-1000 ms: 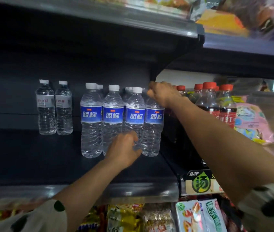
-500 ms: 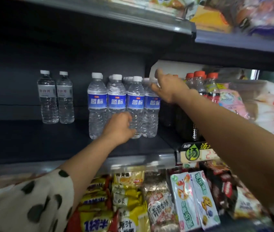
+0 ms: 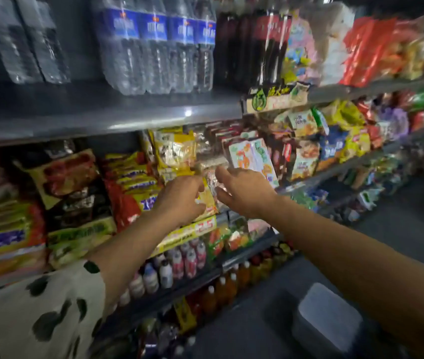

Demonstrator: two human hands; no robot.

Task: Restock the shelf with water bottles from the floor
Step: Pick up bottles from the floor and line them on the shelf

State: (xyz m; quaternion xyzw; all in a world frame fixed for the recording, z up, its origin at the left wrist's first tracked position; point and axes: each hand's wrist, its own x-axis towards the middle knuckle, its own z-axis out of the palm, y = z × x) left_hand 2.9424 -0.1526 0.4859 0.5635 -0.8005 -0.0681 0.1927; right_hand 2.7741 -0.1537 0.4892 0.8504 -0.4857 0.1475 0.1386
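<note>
Shop shelves run along the aisle — blue-label water bottles (image 3: 154, 45) stand up on the grey shelf (image 3: 102, 117); below, left hand (image 3: 180, 200) and right hand (image 3: 244, 193) hang loose-fingered, empty — before snack packets (image 3: 174, 151)

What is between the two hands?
In the head view, yellow snack packets on the shelf show in the gap between the left hand and right hand.

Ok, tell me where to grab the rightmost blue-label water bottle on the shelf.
Take the rightmost blue-label water bottle around its ribbed body below the label, coming from the front: it stands upright at the shelf front, tight against bottles on both sides. Its cap is out of view.
</note>
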